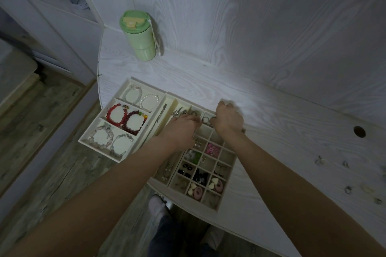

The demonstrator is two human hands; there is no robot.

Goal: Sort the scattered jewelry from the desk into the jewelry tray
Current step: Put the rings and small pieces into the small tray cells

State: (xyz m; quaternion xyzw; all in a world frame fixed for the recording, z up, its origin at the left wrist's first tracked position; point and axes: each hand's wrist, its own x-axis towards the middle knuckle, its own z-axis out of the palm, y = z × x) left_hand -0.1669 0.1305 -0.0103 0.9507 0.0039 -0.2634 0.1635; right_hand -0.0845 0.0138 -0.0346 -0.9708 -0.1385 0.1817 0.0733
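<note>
A: Item one, hands?

B: Both are reaching over the far end of the jewelry tray. The right hand is curling its fingers and pinching a small silver ring above a far compartment. The left hand is lying just beside it, fingertips pointing at the ring; whether they are gripping anything, I cannot tell.

A: Item two, tray contents?

B: Small cells are holding a pink flower piece, dark studs and heart-shaped pieces. A bracelet tray, touching its left side, is carrying red bead bracelets and pale ones.

A: Item three, loose stock?

B: Scattered jewelry is lying on the white desk well to the right, too small to identify. A green tumbler is standing at the far left corner.
</note>
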